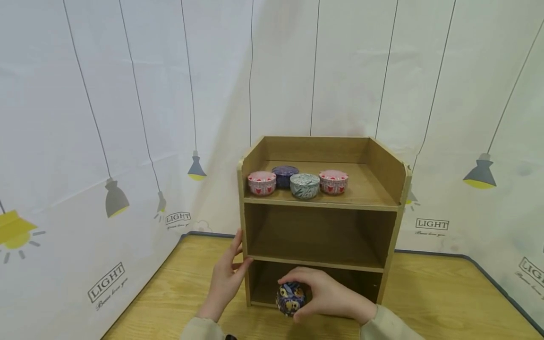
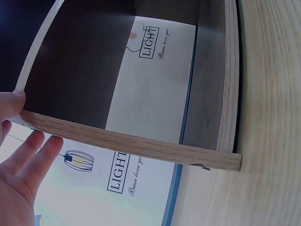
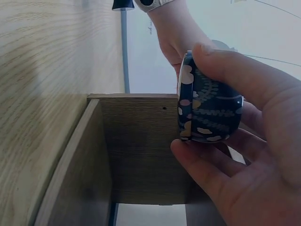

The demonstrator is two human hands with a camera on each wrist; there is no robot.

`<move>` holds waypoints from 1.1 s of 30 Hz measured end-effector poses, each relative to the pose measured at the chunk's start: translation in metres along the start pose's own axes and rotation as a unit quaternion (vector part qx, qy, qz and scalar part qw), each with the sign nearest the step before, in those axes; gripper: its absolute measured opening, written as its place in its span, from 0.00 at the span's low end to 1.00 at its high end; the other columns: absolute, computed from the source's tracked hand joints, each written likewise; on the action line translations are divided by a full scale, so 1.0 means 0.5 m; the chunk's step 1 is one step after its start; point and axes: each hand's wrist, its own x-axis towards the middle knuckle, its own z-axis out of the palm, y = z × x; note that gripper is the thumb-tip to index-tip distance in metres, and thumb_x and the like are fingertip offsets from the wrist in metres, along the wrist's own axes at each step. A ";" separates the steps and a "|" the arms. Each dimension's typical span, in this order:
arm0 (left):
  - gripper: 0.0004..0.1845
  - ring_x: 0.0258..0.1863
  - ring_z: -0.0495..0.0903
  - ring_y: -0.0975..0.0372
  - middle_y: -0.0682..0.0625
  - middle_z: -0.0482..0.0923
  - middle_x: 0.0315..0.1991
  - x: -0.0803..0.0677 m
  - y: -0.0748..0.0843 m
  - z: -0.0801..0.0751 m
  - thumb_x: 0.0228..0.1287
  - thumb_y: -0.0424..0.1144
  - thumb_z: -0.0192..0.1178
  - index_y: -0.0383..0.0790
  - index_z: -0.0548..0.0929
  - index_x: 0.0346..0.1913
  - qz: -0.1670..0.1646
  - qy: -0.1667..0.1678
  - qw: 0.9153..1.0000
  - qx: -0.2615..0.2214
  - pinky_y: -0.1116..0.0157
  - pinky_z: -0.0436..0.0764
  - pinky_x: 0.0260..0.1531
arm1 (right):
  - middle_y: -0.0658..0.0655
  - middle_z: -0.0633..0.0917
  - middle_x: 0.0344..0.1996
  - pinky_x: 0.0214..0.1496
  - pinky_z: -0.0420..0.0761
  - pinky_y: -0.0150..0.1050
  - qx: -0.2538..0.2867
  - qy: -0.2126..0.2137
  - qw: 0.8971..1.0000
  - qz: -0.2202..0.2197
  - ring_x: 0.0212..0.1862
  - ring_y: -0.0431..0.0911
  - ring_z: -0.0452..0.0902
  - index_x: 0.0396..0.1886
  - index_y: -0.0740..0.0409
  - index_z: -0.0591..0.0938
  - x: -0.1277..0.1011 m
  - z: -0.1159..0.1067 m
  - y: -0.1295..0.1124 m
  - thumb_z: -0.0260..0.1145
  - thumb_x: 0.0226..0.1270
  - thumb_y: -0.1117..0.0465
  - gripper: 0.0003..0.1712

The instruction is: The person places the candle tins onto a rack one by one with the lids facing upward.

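Note:
My right hand (image 1: 325,293) grips a round, dark blue tin (image 1: 291,299) with a floral pattern, thumb on one side and fingers on the other. It holds the tin tilted in front of the lowest compartment of a wooden shelf unit (image 1: 320,205). In the right wrist view, leaf and flower prints show on the tin's side (image 3: 211,106). My left hand (image 1: 226,278) holds the unit's left side panel (image 2: 136,142), its thumb at the front edge by the middle board and its fingers against the outer face.
On the top board stand two pink tins (image 1: 261,183) (image 1: 334,182), a dark purple tin (image 1: 284,176) and a grey-green tin (image 1: 304,186). The unit stands on a wood-grain table (image 1: 442,293). Behind and beside it hang white sheets (image 1: 280,71) printed with lamps.

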 end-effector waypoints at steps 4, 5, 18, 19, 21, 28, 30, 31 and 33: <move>0.44 0.50 0.80 0.47 0.41 0.71 0.65 0.000 -0.001 0.000 0.56 0.22 0.67 0.42 0.60 0.75 0.002 -0.001 1.000 -0.002 0.68 0.85 0.32 | 0.45 0.77 0.56 0.51 0.80 0.35 -0.017 0.013 1.000 -0.005 0.52 0.39 0.75 0.63 0.41 0.76 -0.002 -0.004 -0.007 0.79 0.51 0.50 0.38; 0.44 0.50 0.80 0.47 0.42 0.71 0.65 0.000 -0.002 0.000 0.56 0.22 0.67 0.42 0.60 0.75 0.001 -0.002 1.000 -0.002 0.67 0.85 0.32 | 0.45 0.77 0.56 0.51 0.80 0.35 -0.021 0.016 1.000 -0.008 0.52 0.39 0.75 0.63 0.41 0.76 -0.002 -0.004 -0.008 0.79 0.50 0.51 0.38; 0.44 0.51 0.80 0.47 0.42 0.70 0.65 0.001 0.001 0.001 0.56 0.22 0.66 0.43 0.61 0.75 -0.010 -0.003 1.000 -0.015 0.61 0.86 0.31 | 0.45 0.77 0.58 0.53 0.79 0.37 -0.041 0.024 0.999 -0.025 0.55 0.41 0.73 0.64 0.41 0.76 -0.001 -0.019 -0.026 0.79 0.50 0.48 0.39; 0.43 0.51 0.80 0.47 0.42 0.70 0.65 0.001 0.001 0.000 0.56 0.22 0.66 0.43 0.61 0.75 -0.010 -0.003 1.000 -0.016 0.61 0.86 0.31 | 0.45 0.77 0.58 0.54 0.79 0.37 -0.042 0.025 0.998 -0.026 0.55 0.41 0.73 0.64 0.42 0.76 -0.001 -0.021 -0.027 0.79 0.50 0.48 0.39; 0.43 0.50 0.80 0.47 0.42 0.70 0.66 0.000 0.001 0.000 0.56 0.22 0.66 0.43 0.61 0.75 -0.011 -0.003 1.000 -0.015 0.62 0.86 0.31 | 0.44 0.77 0.57 0.54 0.79 0.38 -0.044 0.027 0.998 -0.025 0.56 0.41 0.73 0.64 0.42 0.76 0.000 -0.023 -0.028 0.79 0.50 0.48 0.39; 0.44 0.50 0.80 0.47 0.42 0.70 0.66 -0.002 -0.001 0.000 0.56 0.22 0.66 0.44 0.61 0.75 -0.017 -0.002 1.000 -0.009 0.63 0.86 0.31 | 0.45 0.78 0.57 0.52 0.80 0.37 -0.027 0.027 0.999 -0.032 0.52 0.40 0.75 0.64 0.43 0.75 0.002 -0.028 -0.030 0.79 0.50 0.51 0.39; 0.44 0.50 0.80 0.47 0.42 0.70 0.65 -0.002 -0.001 0.000 0.56 0.22 0.66 0.43 0.61 0.75 -0.016 -0.001 1.000 -0.009 0.62 0.86 0.31 | 0.46 0.78 0.56 0.51 0.80 0.37 -0.015 0.027 0.999 -0.028 0.51 0.39 0.76 0.64 0.43 0.75 0.003 -0.030 -0.030 0.79 0.51 0.51 0.38; 0.44 0.50 0.80 0.47 0.42 0.70 0.66 -0.001 -0.001 0.000 0.56 0.22 0.66 0.43 0.61 0.75 -0.015 -0.001 1.000 -0.009 0.62 0.86 0.31 | 0.47 0.78 0.56 0.51 0.81 0.37 -0.011 0.027 0.999 -0.026 0.51 0.39 0.76 0.64 0.43 0.75 0.003 -0.031 -0.029 0.79 0.51 0.51 0.38; 0.43 0.50 0.80 0.47 0.42 0.70 0.66 0.000 0.000 0.001 0.56 0.23 0.66 0.43 0.61 0.75 -0.012 0.000 1.000 -0.009 0.62 0.86 0.31 | 0.47 0.78 0.56 0.49 0.81 0.36 -0.004 0.028 0.999 -0.019 0.50 0.39 0.76 0.64 0.43 0.75 0.003 -0.032 -0.030 0.79 0.51 0.51 0.38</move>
